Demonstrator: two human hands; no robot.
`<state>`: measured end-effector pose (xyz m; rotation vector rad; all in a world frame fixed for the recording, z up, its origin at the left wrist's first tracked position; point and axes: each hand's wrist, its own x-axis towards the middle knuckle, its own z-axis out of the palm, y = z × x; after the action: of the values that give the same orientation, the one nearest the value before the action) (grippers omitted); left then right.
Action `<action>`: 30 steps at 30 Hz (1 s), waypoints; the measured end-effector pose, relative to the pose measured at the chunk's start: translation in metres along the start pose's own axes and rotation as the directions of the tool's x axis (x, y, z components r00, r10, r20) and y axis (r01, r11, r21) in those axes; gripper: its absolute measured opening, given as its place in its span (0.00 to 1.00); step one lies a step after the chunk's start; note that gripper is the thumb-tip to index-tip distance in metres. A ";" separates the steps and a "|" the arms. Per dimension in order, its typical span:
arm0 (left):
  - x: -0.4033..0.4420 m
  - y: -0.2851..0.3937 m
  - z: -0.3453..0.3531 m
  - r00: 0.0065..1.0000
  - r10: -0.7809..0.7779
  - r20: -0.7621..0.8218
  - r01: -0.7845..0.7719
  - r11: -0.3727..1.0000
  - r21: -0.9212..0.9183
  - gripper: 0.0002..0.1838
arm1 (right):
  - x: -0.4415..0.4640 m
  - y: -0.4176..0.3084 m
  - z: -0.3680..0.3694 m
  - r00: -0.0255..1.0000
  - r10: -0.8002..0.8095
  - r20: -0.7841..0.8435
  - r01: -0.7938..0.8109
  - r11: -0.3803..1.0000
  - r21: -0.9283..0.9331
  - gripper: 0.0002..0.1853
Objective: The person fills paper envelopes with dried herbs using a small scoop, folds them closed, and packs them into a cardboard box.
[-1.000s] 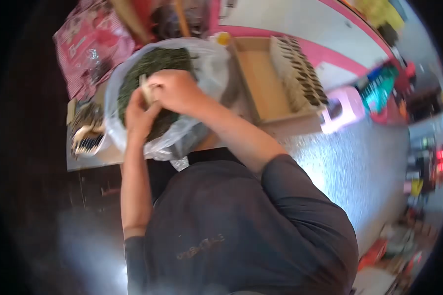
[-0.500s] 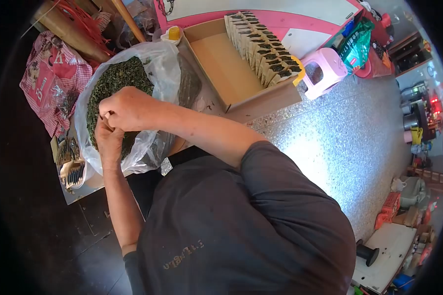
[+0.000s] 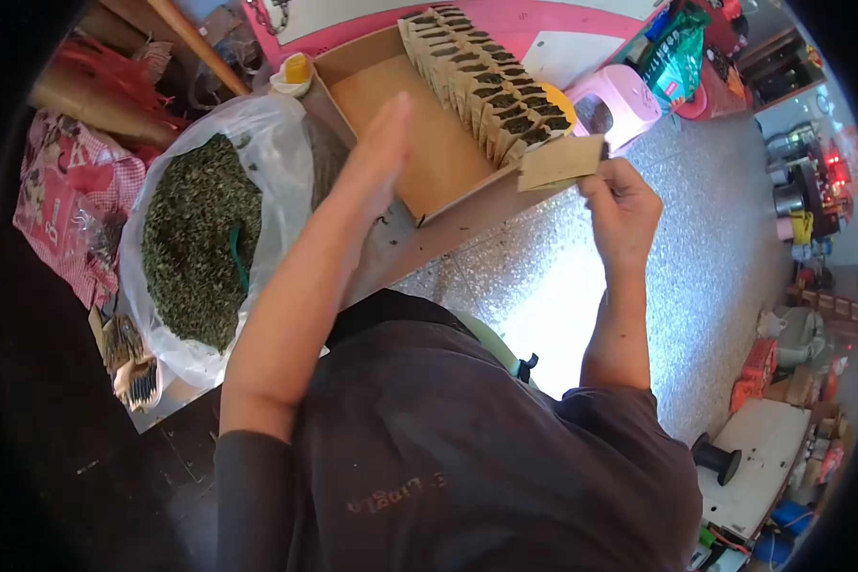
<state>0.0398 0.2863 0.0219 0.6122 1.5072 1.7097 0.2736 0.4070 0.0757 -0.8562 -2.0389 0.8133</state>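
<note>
My right hand grips a small tan paper packet by its edge, just beyond the near right corner of a cardboard box. Rows of upright paper packets filled with dark dried leaves line the box's far right side. Over the box's left part, my left hand is stretched out with nothing visible in it. To the left, a clear plastic bag holds dried green leaves, with a green tool lying on them.
A pink checkered bag lies at the far left, above a small holder of dark-tipped items. A yellow-capped container stands behind the box. Right of the box are a pink plastic stool and a green packet.
Both hands have left the leaf bag and moved apart. My left hand has come over the box; my right hand has swung right with the paper packet. The view has shifted.
</note>
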 end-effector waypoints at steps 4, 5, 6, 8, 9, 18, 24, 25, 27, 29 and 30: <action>0.058 -0.041 0.054 0.979 -0.201 -0.038 0.198 0.977 -0.074 0.44 | 0.003 0.035 -0.004 0.988 0.077 -0.135 -0.082 0.996 -0.031 0.04; 0.072 -0.057 0.061 0.954 -0.280 -0.104 0.275 0.959 -0.064 0.44 | 0.006 0.039 0.000 0.982 0.090 -0.168 -0.092 0.996 -0.006 0.04; 0.078 -0.064 0.070 0.952 -0.287 -0.105 0.282 0.957 -0.062 0.44 | 0.009 0.042 0.002 0.981 0.098 -0.166 -0.100 0.995 -0.006 0.04; 0.085 -0.070 0.084 0.998 -0.059 -0.026 0.055 0.992 -0.116 0.42 | 0.016 0.048 0.009 0.974 0.153 -0.170 -0.156 0.988 -0.008 0.05; 0.086 -0.073 0.087 0.997 -0.068 -0.024 0.065 0.992 -0.113 0.42 | 0.019 0.048 0.013 0.972 0.163 -0.169 -0.166 0.986 -0.008 0.05; 0.120 -0.110 0.117 0.996 -0.041 -0.083 0.020 0.972 -0.235 0.46 | 0.033 0.043 0.033 0.976 0.166 -0.144 -0.165 0.986 0.020 0.06; 0.117 -0.098 0.126 0.972 -0.045 -0.230 0.014 0.991 -0.133 0.50 | 0.035 0.043 0.037 0.987 0.131 -0.097 -0.142 0.983 -0.116 0.05; 0.117 -0.098 0.126 0.973 -0.027 -0.231 0.001 0.994 -0.112 0.50 | 0.036 0.043 0.038 0.990 0.115 -0.081 -0.126 0.982 -0.142 0.06; 0.117 -0.097 0.126 0.973 -0.009 -0.231 -0.012 0.996 -0.090 0.50 | 0.037 0.045 0.042 0.993 0.101 -0.064 -0.110 0.980 -0.167 0.06; 0.117 -0.096 0.128 0.966 0.017 -0.257 -0.012 1.000 0.022 0.50 | 0.038 0.048 0.045 0.991 0.128 -0.031 -0.132 0.976 -0.173 0.07; 0.117 -0.095 0.128 0.966 0.017 -0.259 -0.011 1.000 0.024 0.50 | 0.038 0.049 0.047 0.991 0.129 -0.031 -0.133 0.976 -0.170 0.07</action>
<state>0.0900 0.4584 -0.0614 0.4234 1.7074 1.8417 0.2311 0.4529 0.0301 -1.1005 -2.0747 0.7034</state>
